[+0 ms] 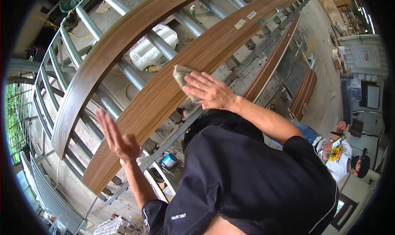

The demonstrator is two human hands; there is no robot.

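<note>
A long brown wood-grain board [164,86] lies across metal rollers, running from the lower left to the upper right. My right hand [212,91] is on top of it, fingers stretched over a beige cloth [180,75] that it presses against the board's face; the cloth's far part sticks out past my fingertips. My left hand [117,137] is over the board's near left part, slightly blurred, fingers extended and holding nothing. Whether it touches the wood I cannot tell. Two small pale labels [239,24] are stuck on the board toward its far right.
Beyond it, a second brown board [92,64] lies on the metal rollers [131,75]. A plastic-wrapped bundle [154,47] sits below, between rollers. More brown boards [302,95] are at the right, where another person [339,152] holds something. A blue cylindrical item [169,160] is below the frame.
</note>
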